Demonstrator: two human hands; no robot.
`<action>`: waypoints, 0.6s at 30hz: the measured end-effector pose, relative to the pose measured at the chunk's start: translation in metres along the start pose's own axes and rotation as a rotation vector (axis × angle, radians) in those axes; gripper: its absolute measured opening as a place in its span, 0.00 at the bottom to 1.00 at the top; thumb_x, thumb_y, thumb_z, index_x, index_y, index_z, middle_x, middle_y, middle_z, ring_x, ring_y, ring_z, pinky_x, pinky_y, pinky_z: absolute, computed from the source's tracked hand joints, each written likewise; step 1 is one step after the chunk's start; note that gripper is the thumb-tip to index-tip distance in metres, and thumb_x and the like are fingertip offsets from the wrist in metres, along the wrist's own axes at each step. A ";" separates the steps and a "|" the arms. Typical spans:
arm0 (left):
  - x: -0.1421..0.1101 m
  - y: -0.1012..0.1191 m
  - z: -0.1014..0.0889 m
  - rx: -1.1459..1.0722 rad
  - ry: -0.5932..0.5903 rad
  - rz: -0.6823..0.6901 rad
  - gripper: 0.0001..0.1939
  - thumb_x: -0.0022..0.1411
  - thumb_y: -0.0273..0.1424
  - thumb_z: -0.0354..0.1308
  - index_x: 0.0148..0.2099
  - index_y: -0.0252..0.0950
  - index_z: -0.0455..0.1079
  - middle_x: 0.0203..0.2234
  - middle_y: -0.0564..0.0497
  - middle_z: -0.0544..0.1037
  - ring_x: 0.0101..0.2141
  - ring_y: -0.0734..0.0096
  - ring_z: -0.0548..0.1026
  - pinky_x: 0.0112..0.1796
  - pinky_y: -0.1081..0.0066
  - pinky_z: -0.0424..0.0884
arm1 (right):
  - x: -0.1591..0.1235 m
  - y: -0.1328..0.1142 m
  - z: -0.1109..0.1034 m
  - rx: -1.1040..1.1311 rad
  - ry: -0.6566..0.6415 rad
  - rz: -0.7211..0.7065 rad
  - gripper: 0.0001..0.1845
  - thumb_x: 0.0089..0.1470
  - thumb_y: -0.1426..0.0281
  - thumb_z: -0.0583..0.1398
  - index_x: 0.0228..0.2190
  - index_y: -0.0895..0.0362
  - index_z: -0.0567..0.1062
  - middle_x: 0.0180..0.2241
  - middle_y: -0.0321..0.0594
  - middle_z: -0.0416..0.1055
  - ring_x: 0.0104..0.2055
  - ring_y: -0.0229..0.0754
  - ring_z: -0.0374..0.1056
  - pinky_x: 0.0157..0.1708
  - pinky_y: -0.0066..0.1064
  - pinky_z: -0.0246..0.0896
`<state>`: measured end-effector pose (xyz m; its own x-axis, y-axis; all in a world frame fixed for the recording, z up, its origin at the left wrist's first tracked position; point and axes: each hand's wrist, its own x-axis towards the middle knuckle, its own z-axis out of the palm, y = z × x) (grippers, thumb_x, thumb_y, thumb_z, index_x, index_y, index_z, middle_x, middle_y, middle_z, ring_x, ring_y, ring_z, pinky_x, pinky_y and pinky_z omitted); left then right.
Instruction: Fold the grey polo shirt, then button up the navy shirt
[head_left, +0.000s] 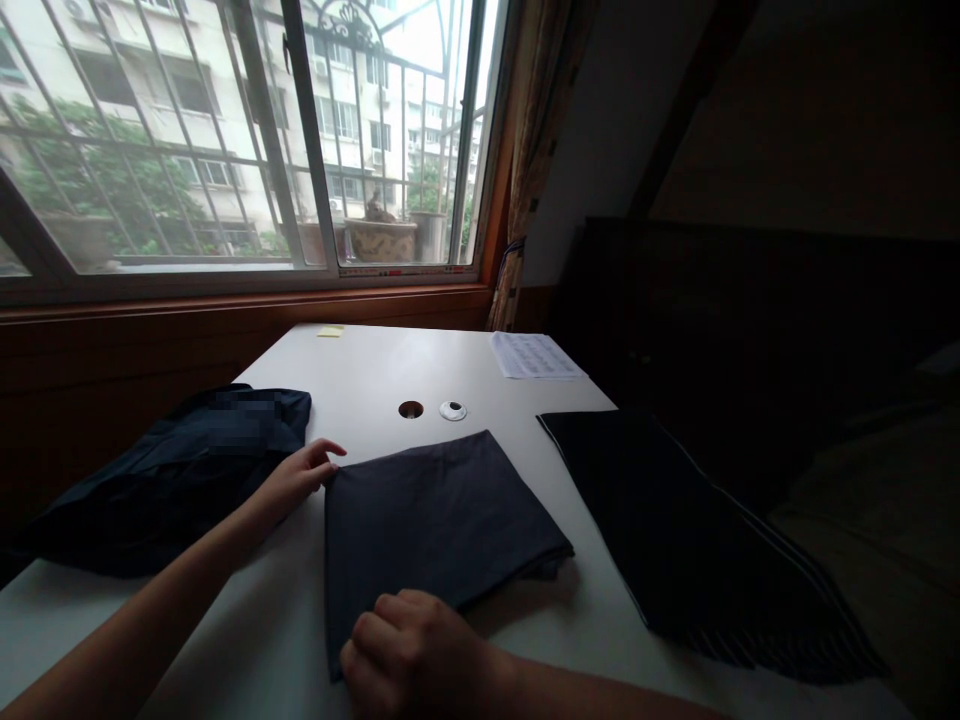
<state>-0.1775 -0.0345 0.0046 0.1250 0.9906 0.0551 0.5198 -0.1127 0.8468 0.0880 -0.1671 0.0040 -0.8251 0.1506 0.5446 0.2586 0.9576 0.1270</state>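
Holding a brown clump (377,209), a planter (381,242) stands outside beyond the folded cloth (435,520).

Daylight comes in thru window (311,150), upper L of frame; sky there's blown out & bldgs outside look hazy, while the room's v. dim, far R nearly black w/ detail lost in the black cloth (660,520). White tabletop (375,360) has soft glare nr ctr, greyer twd bottom, w/ a soft shadow by the folded cloth's (435,520) lower R edge. Wide-angle stretch tilts lines nr frame edges; blocky pixelation sits mid-L on the dark bundle (172,480).
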 end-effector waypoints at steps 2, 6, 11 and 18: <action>-0.002 -0.006 0.001 0.067 -0.004 0.004 0.19 0.57 0.43 0.58 0.46 0.36 0.73 0.25 0.54 0.73 0.28 0.65 0.72 0.30 0.69 0.65 | -0.004 -0.001 0.001 0.038 -0.085 -0.005 0.10 0.55 0.69 0.61 0.24 0.56 0.66 0.24 0.34 0.64 0.23 0.38 0.58 0.18 0.31 0.41; -0.005 -0.003 0.000 0.183 0.030 0.032 0.18 0.59 0.42 0.56 0.46 0.37 0.74 0.28 0.51 0.74 0.30 0.61 0.74 0.34 0.65 0.68 | -0.011 0.019 -0.031 0.115 -0.209 0.137 0.11 0.60 0.64 0.59 0.27 0.55 0.70 0.28 0.36 0.71 0.28 0.40 0.64 0.25 0.32 0.56; -0.004 0.025 0.011 0.506 0.164 0.304 0.19 0.66 0.39 0.53 0.54 0.39 0.73 0.49 0.43 0.73 0.49 0.52 0.73 0.51 0.54 0.69 | -0.039 0.082 -0.078 0.156 -0.220 0.544 0.10 0.66 0.69 0.55 0.44 0.56 0.76 0.42 0.42 0.76 0.45 0.43 0.71 0.47 0.36 0.67; 0.014 0.065 0.086 0.880 -0.072 0.645 0.26 0.75 0.41 0.43 0.70 0.40 0.56 0.69 0.47 0.58 0.69 0.53 0.52 0.65 0.46 0.53 | -0.088 0.122 -0.062 0.050 -0.411 0.691 0.33 0.66 0.56 0.55 0.66 0.58 0.60 0.70 0.49 0.51 0.71 0.54 0.46 0.67 0.51 0.49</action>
<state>-0.0688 -0.0350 0.0151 0.6250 0.7219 0.2971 0.7572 -0.6531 -0.0062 0.2230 -0.0786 0.0230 -0.6085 0.7817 0.1367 0.7631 0.6236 -0.1694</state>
